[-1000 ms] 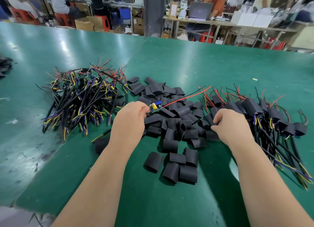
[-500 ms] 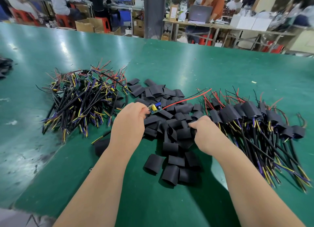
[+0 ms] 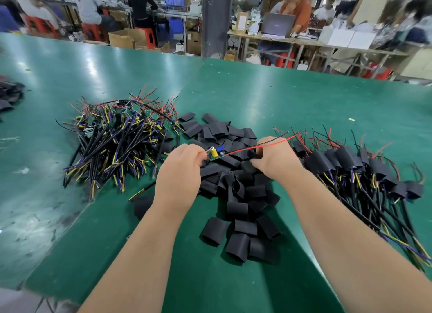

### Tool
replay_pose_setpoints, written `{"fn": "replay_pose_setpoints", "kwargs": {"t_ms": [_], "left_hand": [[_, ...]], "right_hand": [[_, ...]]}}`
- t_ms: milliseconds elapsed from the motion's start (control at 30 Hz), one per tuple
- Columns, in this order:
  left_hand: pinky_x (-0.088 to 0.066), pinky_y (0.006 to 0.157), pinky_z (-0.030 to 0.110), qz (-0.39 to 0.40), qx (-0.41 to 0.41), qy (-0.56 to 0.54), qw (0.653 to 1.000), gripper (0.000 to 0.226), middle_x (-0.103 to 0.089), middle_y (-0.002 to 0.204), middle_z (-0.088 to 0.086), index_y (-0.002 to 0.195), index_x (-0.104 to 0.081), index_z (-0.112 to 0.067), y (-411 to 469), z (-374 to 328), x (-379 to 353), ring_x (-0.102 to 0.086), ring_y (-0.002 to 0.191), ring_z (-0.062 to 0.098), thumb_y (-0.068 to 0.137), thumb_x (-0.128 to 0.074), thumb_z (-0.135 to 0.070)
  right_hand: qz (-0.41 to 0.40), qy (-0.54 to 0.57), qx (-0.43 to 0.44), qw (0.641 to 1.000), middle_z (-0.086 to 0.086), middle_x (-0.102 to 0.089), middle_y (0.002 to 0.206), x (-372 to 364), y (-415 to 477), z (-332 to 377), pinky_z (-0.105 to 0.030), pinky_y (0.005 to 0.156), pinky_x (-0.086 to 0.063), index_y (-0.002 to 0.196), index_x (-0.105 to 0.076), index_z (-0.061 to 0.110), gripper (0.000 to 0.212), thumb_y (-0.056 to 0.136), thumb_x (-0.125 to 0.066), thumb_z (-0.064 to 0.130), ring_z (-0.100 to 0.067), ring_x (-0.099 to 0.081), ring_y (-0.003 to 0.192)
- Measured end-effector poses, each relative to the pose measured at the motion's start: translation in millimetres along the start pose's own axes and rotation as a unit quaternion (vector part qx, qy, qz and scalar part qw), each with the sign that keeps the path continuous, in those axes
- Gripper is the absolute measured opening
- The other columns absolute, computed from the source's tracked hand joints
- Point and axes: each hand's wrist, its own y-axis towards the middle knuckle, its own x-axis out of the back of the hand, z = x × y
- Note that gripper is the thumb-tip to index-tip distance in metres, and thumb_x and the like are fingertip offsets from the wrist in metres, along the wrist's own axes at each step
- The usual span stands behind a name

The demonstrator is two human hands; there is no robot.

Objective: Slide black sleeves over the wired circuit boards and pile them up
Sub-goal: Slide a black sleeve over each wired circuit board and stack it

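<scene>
Green circuit board [image 3: 216,154] crosswise, wires [image 3: 261,144] rightward

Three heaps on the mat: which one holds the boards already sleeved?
The right-hand heap: each board there wears a black sleeve. The left heap shows bare green boards; the middle heap is loose sleeves.

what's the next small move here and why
Probably move the sleeve pinched in the right hand onto the free ends of the red and black wires: the left hand holds the circuit board bare, its wires pointing that way.
</scene>
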Motion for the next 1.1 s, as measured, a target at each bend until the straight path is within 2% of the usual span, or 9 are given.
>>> {"fn": "replay_pose_setpoints", "kwargs": {"t_ms": [100, 167, 233, 367, 533, 733, 833, 933, 1100], "left_hand": [[-0.045, 0.069, 0.04, -0.004, -0.003, 0.007, 1.0, 0.012, -0.061, 0.084, 0.008, 0.089, -0.066, -0.003, 0.0, -0.7, 0.7, -0.055, 0.08, 0.028, 0.093, -0.054, -0.003], [-0.046, 0.069, 0.041, -0.007, -0.005, 0.01, 1.0, 0.011, -0.062, 0.084, 0.008, 0.089, -0.066, -0.003, 0.2, -0.8, 0.7, -0.055, 0.08, 0.029, 0.092, -0.055, -0.003], [-0.046, 0.069, 0.04, -0.009, -0.004, 0.013, 1.0, 0.011, -0.063, 0.085, 0.008, 0.089, -0.066, -0.003, 1.0, -0.6, 0.6, -0.056, 0.081, 0.03, 0.092, -0.055, -0.003], [-0.045, 0.069, 0.04, -0.005, -0.007, 0.016, 1.0, 0.012, -0.063, 0.086, 0.008, 0.09, -0.066, -0.004, 1.2, -1.8, 1.8, -0.056, 0.082, 0.03, 0.092, -0.055, -0.003], [-0.048, 0.069, 0.041, -0.005, -0.039, 0.0, 0.999, 0.012, -0.064, 0.084, 0.009, 0.089, -0.066, -0.001, 0.6, -5.2, 5.6, -0.058, 0.08, 0.031, 0.09, -0.055, 0.003], [-0.049, 0.068, 0.041, -0.006, -0.072, -0.011, 0.997, 0.011, -0.064, 0.083, 0.01, 0.089, -0.066, 0.002, -0.2, -6.6, 7.7, -0.058, 0.077, 0.032, 0.089, -0.056, 0.006], [-0.047, 0.069, 0.038, -0.008, -0.076, -0.01, 0.997, 0.011, -0.064, 0.083, 0.01, 0.089, -0.066, 0.002, -0.5, -6.8, 7.7, -0.058, 0.077, 0.032, 0.088, -0.056, 0.008], [-0.047, 0.069, 0.04, -0.017, -0.057, -0.005, 0.998, 0.014, -0.063, 0.084, 0.011, 0.09, -0.066, 0.002, 0.1, -5.6, 7.1, -0.057, 0.079, 0.034, 0.087, -0.052, 0.005], [-0.043, 0.07, 0.037, -0.033, -0.033, -0.003, 0.999, 0.013, -0.062, 0.082, 0.011, 0.091, -0.066, 0.002, -0.1, -4.1, 7.8, -0.056, 0.078, 0.032, 0.09, -0.053, 0.004]], "right_hand": [[-0.104, 0.134, -0.025, 0.985, 0.003, -0.027, 0.053, 1.5, -17.0, -7.0, -0.031, 0.05, -0.022, 0.057, -0.023, 0.018, 0.043, 0.08, -0.059, 0.01, -0.019, -0.027, 0.053], [-0.114, 0.215, -0.052, 0.968, 0.003, -0.02, 0.055, 2.9, -28.2, -11.8, -0.032, 0.052, -0.019, 0.058, -0.02, 0.018, 0.048, 0.077, -0.063, 0.007, -0.017, -0.017, 0.055], [-0.109, 0.351, -0.104, 0.924, -0.002, -0.023, 0.057, 4.9, -38.9, -14.5, -0.03, 0.053, -0.018, 0.057, -0.022, 0.02, 0.051, 0.076, -0.068, 0.01, -0.018, -0.018, 0.056], [-0.096, 0.658, -0.176, 0.726, -0.014, -0.054, 0.065, 11.0, -57.8, -18.2, -0.022, 0.043, -0.031, 0.061, -0.044, 0.013, 0.033, 0.084, -0.069, 0.012, -0.017, -0.036, 0.044], [-0.155, 0.797, -0.152, 0.564, -0.008, -0.066, 0.093, 15.4, -64.1, -30.0, -0.024, 0.071, -0.05, 0.096, -0.05, 0.019, 0.012, 0.092, -0.061, 0.019, -0.017, -0.062, 0.082], [-0.173, 0.894, -0.197, 0.365, 0.002, -0.073, 0.074, 22.2, -67.5, -31.4, -0.017, 0.065, -0.055, 0.092, -0.061, 0.009, 0.02, 0.092, -0.059, 0.028, -0.004, -0.07, 0.069], [-0.146, 0.907, -0.188, 0.347, -0.003, -0.075, 0.082, 23.4, -67.6, -24.6, -0.018, 0.065, -0.056, 0.093, -0.062, 0.009, 0.022, 0.088, -0.062, 0.03, -0.008, -0.072, 0.077], [-0.102, 0.913, -0.144, 0.367, -0.006, -0.074, 0.087, 25.7, -69.3, -20.7, -0.017, 0.062, -0.054, 0.094, -0.057, 0.01, 0.033, 0.075, -0.064, 0.036, -0.007, -0.071, 0.079], [-0.073, 0.912, -0.095, 0.391, 0.001, -0.073, 0.093, 29.9, -75.2, -16.6, -0.016, 0.063, -0.054, 0.097, -0.057, 0.01, 0.041, 0.074, -0.06, 0.044, -0.005, -0.07, 0.092]]}}
